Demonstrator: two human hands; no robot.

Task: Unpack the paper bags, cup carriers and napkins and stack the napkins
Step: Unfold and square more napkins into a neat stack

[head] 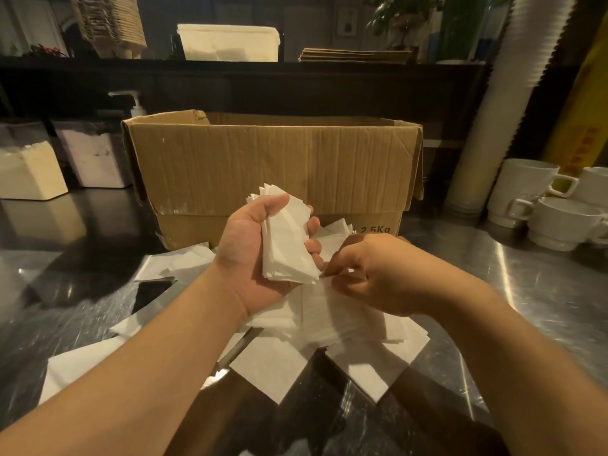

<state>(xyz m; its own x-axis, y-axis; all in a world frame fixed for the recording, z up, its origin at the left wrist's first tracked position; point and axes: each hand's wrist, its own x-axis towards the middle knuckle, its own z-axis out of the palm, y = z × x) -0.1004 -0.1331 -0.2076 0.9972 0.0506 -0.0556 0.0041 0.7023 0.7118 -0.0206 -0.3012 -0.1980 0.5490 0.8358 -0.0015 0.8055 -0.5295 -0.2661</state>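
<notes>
Left hand (260, 245) raised just in front of the cardboard box (273, 172), palm up, thumb and curled fingers clamped round a thick stack of napkins (288, 248) standing on end; upper corners of the stack fanned out above the thumb, against the box's front wall

Right hand (371, 274) lower, just right of the stack and in front of the box's lower right corner, fingers bent and pinching the edge of a single napkin (332, 307) lifted off the heap below; exact fingertip contact partly blurred

Loose napkins (273, 370) scattered over the steel counter (543, 291) in front of the box, overlapping at all angles, some reaching the box's foot, others spread out under both forearms

Box upright on the counter, top flaps open, "2.5Kg" printed low on its front right

Right of the box: tall sleeve of stacked paper cups (493, 126) leaning, then white mugs (539, 205) piled in twos on the counter

Left of the box: two tubs (62, 159) of white powder, and a pump bottle (133, 103) behind the box's left corner

Above and behind the box, on a dark shelf: stacked pulp cup carriers (108, 24), a white lidded bin (230, 42), a flat pile of brown paper bags (355, 55)
</notes>
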